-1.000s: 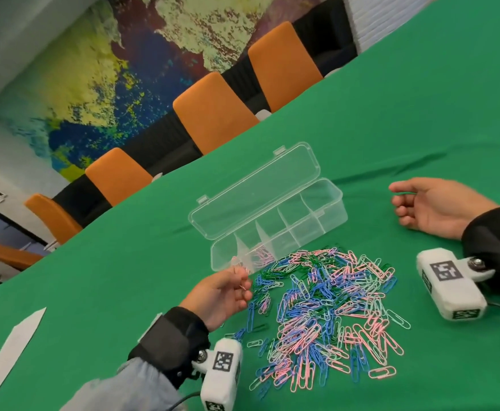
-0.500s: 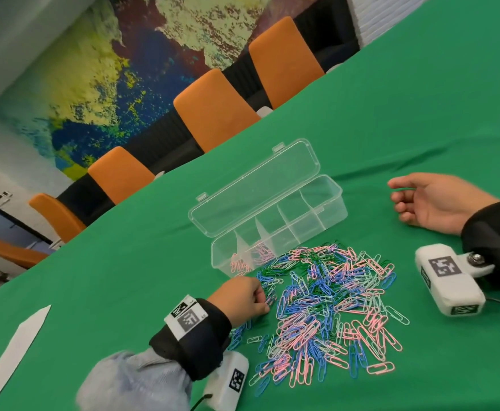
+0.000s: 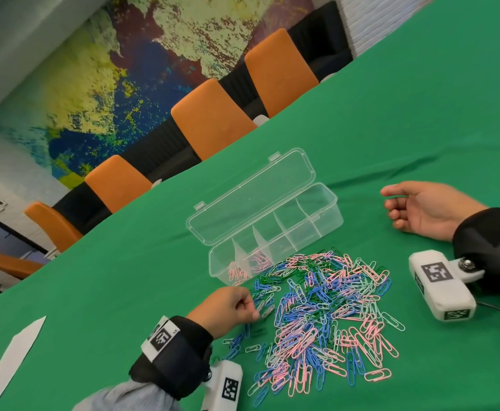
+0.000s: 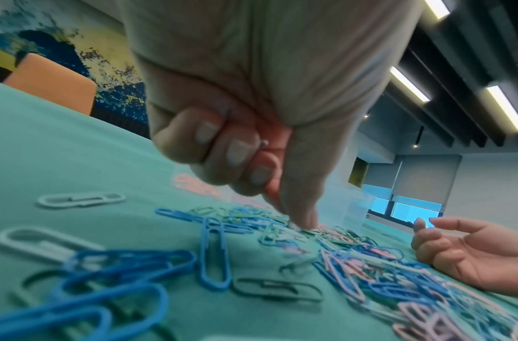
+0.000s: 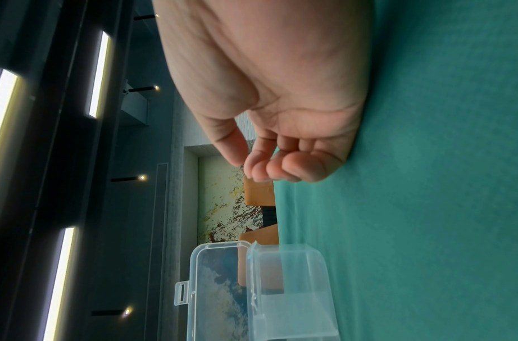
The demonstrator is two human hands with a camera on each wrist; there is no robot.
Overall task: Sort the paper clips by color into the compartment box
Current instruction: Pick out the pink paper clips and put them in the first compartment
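Your left hand [image 3: 228,307] pinches at the paper clip pile [image 3: 326,315], catch unclear; right hand [image 3: 429,212] idle, loosely curled. Next: lift one clip to its compartment box [image 3: 329,215] cell.

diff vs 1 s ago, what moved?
The left hand dropped from the box's near-left end to the pile edge, knuckles up; fingers curled, a pink clip showing between them in the wrist view. Right hand, box and pile unchanged.
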